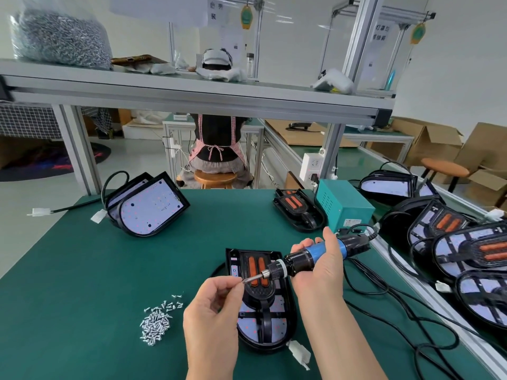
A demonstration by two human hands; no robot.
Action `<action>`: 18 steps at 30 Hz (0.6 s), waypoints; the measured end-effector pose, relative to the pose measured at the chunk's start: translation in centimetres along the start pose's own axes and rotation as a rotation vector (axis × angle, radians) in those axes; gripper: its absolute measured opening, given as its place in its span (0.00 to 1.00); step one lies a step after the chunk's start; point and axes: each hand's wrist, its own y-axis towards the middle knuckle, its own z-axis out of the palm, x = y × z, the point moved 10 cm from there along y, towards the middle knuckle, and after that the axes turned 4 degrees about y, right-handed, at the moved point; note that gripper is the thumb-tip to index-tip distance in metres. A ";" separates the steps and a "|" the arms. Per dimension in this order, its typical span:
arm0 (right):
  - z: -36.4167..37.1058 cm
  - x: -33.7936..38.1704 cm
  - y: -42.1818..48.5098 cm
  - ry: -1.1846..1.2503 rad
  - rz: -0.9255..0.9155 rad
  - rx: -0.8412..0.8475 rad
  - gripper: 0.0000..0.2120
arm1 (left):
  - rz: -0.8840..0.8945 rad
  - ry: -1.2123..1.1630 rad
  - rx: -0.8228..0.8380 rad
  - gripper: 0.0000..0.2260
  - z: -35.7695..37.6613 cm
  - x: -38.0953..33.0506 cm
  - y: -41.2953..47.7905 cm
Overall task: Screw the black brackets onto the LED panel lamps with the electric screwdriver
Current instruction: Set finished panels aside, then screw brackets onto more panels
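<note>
Left hand [216, 305]: thumb and forefinger pinched narrow on a small screw [243, 281], held against the bit tip; the other fingers are loosely curled.
Right hand [321, 272]: fingers wrapped round the blue barrel of the electric screwdriver [307, 257], which lies nearly level with its bit pointing at the left fingertips [238, 287].
Lamp in work: an LED panel lamp [274, 331] lies on the tabletop [109, 270] directly beneath both hands. Its black bracket [259, 293] sits on it just under the bit.
Screw supply: a loose pile of screws [156, 325] near the left fingers, on their outer side.
Step, as judged: loading a screw onto the bit; the bit is off the bracket, so this screw is not yet driven.
Screws already in this bracket: cannot tell.
Done or waiting: a row of bracketed lamps [466, 250] beyond the right hand; whether they are fastened is unclear.
Left to do, it seems: two lamps face-out [151, 209] well beyond the left hand; any bracket on them is hidden.
</note>
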 end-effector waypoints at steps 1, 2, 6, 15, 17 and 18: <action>0.0 -0.3 -0.1 0.000 0.008 0.005 0.13 | -0.002 0.001 -0.007 0.14 -0.1 0.0 0.1; 0.0 -0.6 -0.2 -0.002 0.015 0.008 0.13 | -0.004 0.001 -0.016 0.15 -0.2 0.1 0.2; 0.0 -1.2 -0.2 -0.024 0.021 0.005 0.13 | 0.004 0.060 -0.032 0.16 -0.8 0.1 0.1; -0.4 -2.4 0.5 -0.058 0.137 -0.026 0.13 | 0.706 0.583 -0.019 0.07 0.1 -6.9 -2.4; -0.3 -2.4 0.7 -0.059 0.142 -0.025 0.13 | 0.671 0.582 -0.016 0.09 0.1 -6.4 -2.0; -0.3 -2.4 0.7 -0.063 0.143 -0.020 0.13 | 0.664 0.580 -0.016 0.10 0.1 -6.3 -1.9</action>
